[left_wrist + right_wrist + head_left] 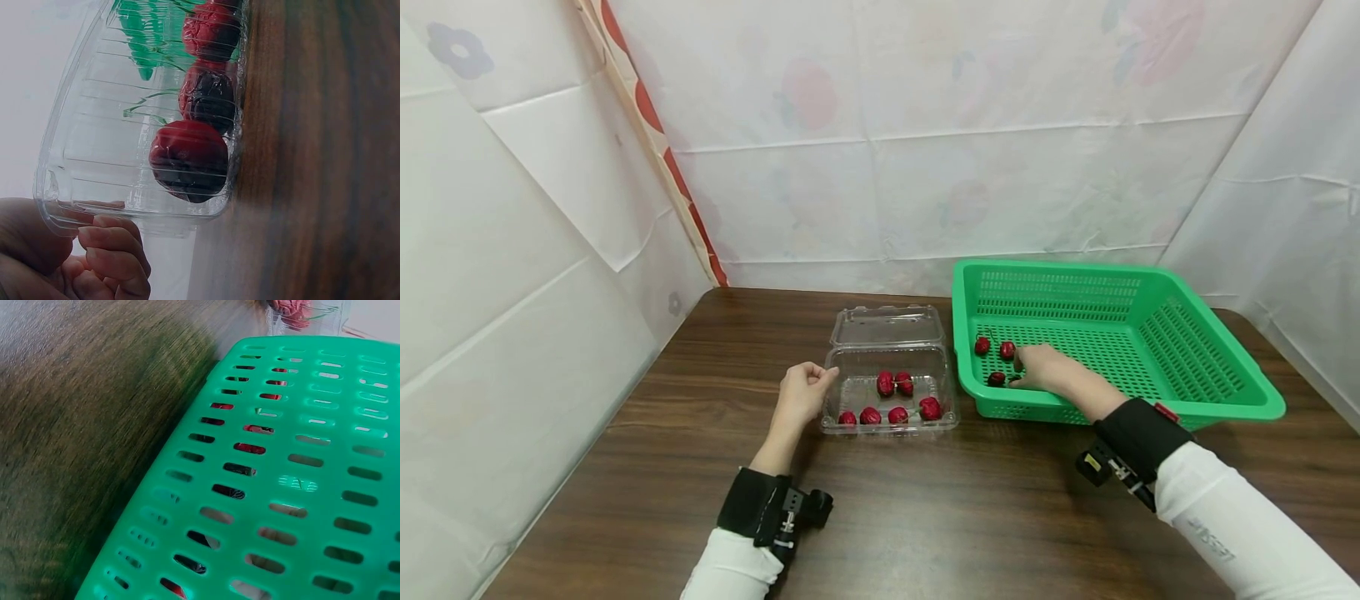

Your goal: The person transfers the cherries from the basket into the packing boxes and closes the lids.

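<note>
My left hand (801,396) pinches the left rim of a clear plastic clamshell box (865,362), which stands with its lid raised at the back. Several dark red cherries lie inside it, one of them a cherry (189,161) near the left end, with thin green stems showing in the left wrist view. My right hand (1048,371) reaches over the front wall of a green plastic basket (1075,271), fingers bent down at a dark cherry (1015,381). Around the fingertips lie more cherries, including one cherry (982,345) by the left wall. The slotted wall hides most of this hand in the right wrist view.
Box and basket stand side by side on a dark wood-grain table (700,467). White patterned sheeting (880,200) hangs behind the table and on both sides. The basket's front rim (1037,397) runs beneath my right wrist.
</note>
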Demonstrator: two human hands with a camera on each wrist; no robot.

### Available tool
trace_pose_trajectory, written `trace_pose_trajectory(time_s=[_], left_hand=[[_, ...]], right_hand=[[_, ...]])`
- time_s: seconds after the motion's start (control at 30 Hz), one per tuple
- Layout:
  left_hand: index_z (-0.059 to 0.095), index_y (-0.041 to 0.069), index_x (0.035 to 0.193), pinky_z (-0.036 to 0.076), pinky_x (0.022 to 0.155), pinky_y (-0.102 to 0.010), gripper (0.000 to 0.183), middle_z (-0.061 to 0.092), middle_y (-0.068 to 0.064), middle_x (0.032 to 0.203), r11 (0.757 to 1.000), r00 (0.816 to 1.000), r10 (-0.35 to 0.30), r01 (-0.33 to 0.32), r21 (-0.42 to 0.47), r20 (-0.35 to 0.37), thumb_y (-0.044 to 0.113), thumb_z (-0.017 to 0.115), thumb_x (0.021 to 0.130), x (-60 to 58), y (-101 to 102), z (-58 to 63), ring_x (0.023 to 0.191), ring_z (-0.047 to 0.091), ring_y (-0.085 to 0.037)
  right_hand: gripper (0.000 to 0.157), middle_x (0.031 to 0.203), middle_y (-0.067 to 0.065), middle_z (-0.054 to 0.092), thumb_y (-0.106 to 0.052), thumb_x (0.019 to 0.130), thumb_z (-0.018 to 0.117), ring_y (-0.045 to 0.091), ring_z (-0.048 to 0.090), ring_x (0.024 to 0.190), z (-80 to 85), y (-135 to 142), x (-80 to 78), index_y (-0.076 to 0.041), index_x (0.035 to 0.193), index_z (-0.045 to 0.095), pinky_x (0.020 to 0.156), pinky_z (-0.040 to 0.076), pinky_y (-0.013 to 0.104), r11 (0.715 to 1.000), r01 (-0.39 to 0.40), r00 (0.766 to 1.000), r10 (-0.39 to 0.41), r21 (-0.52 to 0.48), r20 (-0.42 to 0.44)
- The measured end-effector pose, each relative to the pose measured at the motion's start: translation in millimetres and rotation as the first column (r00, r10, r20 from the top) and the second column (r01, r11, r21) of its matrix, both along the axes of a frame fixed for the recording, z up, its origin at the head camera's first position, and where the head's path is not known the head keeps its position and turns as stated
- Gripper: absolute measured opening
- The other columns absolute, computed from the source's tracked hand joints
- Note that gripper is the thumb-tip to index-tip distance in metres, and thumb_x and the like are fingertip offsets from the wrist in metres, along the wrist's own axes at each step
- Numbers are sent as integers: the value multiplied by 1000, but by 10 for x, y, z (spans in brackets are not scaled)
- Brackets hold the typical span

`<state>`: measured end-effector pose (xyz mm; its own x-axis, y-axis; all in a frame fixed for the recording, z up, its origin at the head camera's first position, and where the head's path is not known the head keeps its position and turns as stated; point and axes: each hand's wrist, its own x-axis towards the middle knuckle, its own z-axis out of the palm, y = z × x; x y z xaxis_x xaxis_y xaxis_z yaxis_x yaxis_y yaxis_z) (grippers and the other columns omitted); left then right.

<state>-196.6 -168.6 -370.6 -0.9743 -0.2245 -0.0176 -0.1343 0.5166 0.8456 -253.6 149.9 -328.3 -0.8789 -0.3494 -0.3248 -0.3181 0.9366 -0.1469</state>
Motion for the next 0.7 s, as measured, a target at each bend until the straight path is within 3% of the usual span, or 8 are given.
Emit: trace_pose_trajectory(time_s=[0.43, 0.7], left_hand=[[54, -2, 78, 31, 43, -23, 25, 39, 3, 48, 1000, 1000, -7, 7, -17, -15, 20, 55, 88, -2, 2, -2, 43, 35, -7], [54, -2, 79, 32, 43, -23, 25, 40, 3, 50, 1000, 1000, -5, 5, -13, -14, 21, 55, 88, -8, 0, -8, 43, 36, -8]], right_hand=[[19, 81, 9, 57, -18, 84, 61, 23, 55, 74, -18, 5, -4, 0, 91, 60, 66, 44, 34, 998, -52, 999, 52, 34, 0], [17, 79, 9, 55, -16, 82, 63, 21, 52, 69, -8, 17, 2, 0, 86, 57, 61, 42, 32, 999, -39, 999, 39, -8, -13]])
